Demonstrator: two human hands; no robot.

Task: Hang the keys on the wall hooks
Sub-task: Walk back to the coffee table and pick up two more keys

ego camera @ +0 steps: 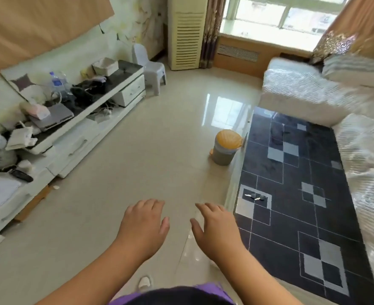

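Observation:
Two keys (pixel 256 196) with dark heads lie side by side on a grey square near the left edge of the dark patterned coffee table (pixel 291 194). My left hand (pixel 143 225) and my right hand (pixel 217 227) are stretched out in front of me over the floor, palms down, fingers apart, holding nothing. My right hand is a little below and left of the keys, not touching them. No wall hooks are in view.
A small bin (pixel 225 148) with an orange lid stands on the tiled floor beside the table. A cluttered white TV cabinet (pixel 71 133) runs along the left. A covered sofa (pixel 357 139) lies to the right, a plastic stool (pixel 153 69) and a standing air conditioner (pixel 187 34) at the back.

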